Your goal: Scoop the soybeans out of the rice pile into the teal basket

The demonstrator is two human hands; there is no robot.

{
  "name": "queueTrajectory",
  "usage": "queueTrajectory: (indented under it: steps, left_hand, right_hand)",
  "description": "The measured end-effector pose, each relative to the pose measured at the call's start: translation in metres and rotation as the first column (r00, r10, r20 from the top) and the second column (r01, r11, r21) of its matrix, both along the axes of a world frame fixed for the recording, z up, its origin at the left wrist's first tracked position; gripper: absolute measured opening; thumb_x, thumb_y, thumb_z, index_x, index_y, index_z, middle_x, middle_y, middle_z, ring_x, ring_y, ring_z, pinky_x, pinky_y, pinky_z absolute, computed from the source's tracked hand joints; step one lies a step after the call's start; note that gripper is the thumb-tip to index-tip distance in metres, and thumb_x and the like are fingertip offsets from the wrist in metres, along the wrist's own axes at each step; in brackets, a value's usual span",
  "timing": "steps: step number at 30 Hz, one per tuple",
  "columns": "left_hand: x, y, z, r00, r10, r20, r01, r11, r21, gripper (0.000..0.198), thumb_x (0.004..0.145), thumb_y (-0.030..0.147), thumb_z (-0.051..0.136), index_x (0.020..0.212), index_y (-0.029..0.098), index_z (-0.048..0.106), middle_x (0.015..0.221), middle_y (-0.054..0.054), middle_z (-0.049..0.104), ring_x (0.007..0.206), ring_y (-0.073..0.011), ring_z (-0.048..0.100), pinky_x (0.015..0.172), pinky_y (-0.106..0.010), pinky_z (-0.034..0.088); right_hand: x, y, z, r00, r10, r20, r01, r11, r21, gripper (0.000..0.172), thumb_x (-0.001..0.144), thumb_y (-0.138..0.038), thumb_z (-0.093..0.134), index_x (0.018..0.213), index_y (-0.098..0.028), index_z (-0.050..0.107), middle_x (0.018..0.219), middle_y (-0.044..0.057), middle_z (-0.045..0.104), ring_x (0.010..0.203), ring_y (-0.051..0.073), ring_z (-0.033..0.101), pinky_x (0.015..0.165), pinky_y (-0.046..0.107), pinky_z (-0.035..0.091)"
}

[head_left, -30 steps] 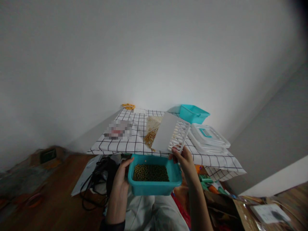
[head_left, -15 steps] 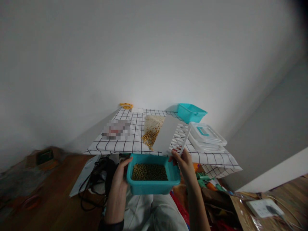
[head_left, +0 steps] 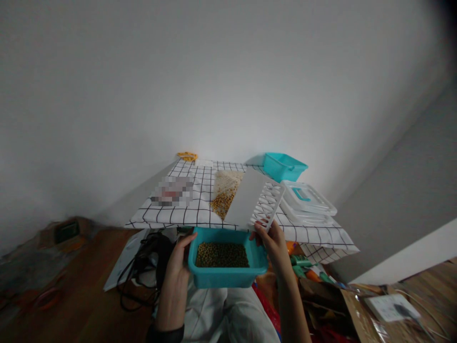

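Observation:
A teal plastic box point(head_left: 228, 277) is held above my lap, just in front of the table edge. Small green beans point(head_left: 222, 255), probably mung beans, cover its bottom. My left hand point(head_left: 179, 257) grips the box's left end, thumb on the rim. With my right hand point(head_left: 269, 238) I pinch the near corner of a thin white plastic panel point(head_left: 246, 197) with a row of slots, while those fingers also lie at the box's right rim. The panel slants over the table, partly covering a clear bag of yellow beans point(head_left: 224, 196). Some right fingertips are hidden.
A second teal box point(head_left: 284, 166) stands at the table's back right, behind clear lids point(head_left: 309, 200), one with a teal handle. A yellow object point(head_left: 187, 156) lies at the back left, near a blurred-out item point(head_left: 172, 191). A checked cloth point(head_left: 203, 209) covers the table.
The white panel has tilted very slightly, its far edge a little higher. Both hands and the box stay almost where they were.

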State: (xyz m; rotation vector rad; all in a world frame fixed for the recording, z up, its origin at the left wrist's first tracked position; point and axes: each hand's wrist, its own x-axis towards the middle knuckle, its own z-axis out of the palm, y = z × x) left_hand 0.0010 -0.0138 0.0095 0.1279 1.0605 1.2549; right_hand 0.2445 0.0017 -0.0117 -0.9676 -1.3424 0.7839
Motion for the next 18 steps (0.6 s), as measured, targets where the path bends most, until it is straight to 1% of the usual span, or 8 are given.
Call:
queueTrajectory:
  steps: [8,13,18]
  left_hand:
    - [0.002,0.000,-0.003,1.000,-0.011,0.014,0.011,1.000,0.012,0.010,0.094,0.023,0.065,0.101,0.017,0.069,0.106,-0.003,0.074,0.088,-0.0201,0.072,0.075,-0.038,0.061]
    - [0.002,0.000,-0.003,1.000,-0.020,0.024,0.020,1.000,0.001,0.008,0.095,0.021,0.062,0.091,0.017,0.069,0.099,-0.002,0.074,0.085,-0.0186,0.072,0.074,-0.036,0.061]
    - [0.003,0.001,0.000,0.999,-0.023,0.033,0.023,1.000,0.007,0.007,0.095,0.021,0.062,0.093,0.017,0.069,0.101,-0.002,0.074,0.085,-0.0188,0.071,0.073,-0.036,0.061]
  right_hand:
    - [-0.003,0.000,-0.001,0.996,-0.086,0.035,0.085,0.996,0.018,0.025,0.099,-0.039,0.062,0.101,-0.014,0.061,0.078,-0.003,0.059,0.055,0.007,0.052,0.049,0.020,0.047]
    - [-0.008,0.000,0.001,0.994,-0.090,0.054,0.089,0.996,0.016,0.026,0.099,-0.040,0.061,0.101,-0.014,0.062,0.078,-0.003,0.059,0.055,0.007,0.053,0.050,0.020,0.047]
    - [-0.012,-0.003,0.004,0.995,-0.080,0.067,0.080,0.997,0.014,0.026,0.099,-0.041,0.060,0.101,-0.014,0.061,0.077,-0.003,0.059,0.054,0.007,0.052,0.050,0.020,0.047]
